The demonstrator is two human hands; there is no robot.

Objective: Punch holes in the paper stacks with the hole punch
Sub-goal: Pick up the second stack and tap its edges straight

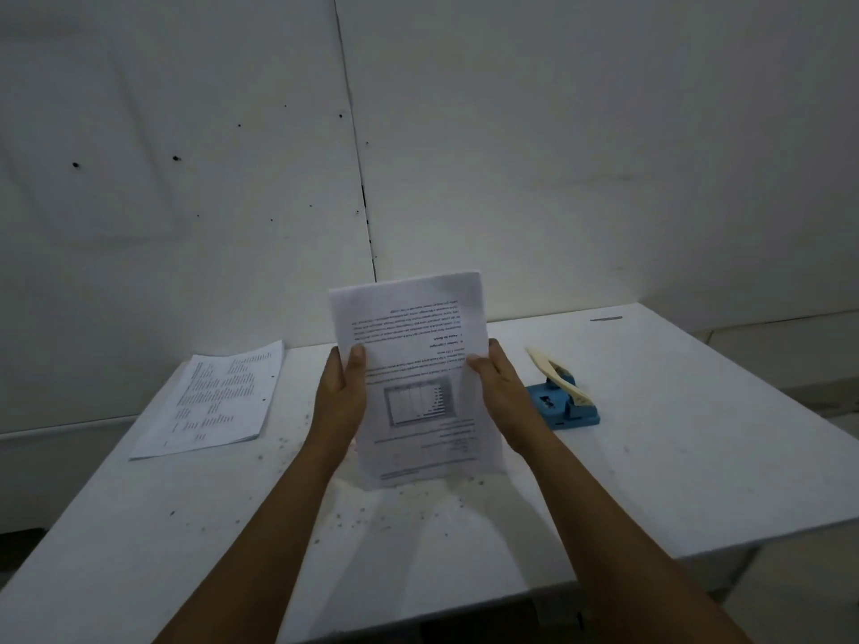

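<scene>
A stack of printed paper [413, 378] stands upright on its lower edge on the white table [650, 457], its text upside down to me. My left hand [341, 397] grips its left edge with the thumb on the front. My right hand [499, 397] grips its right edge the same way. To the right, on the table, sits a blue hole punch [564, 404] with a cream lever raised. A second printed stack [216, 402] lies flat at the far left, with punched holes along its right edge.
Small dark paper specks [372, 513] are scattered over the table's middle. A white wall [418, 132] rises behind the table. The table's front edge runs close to me, and its right edge drops off beyond the punch.
</scene>
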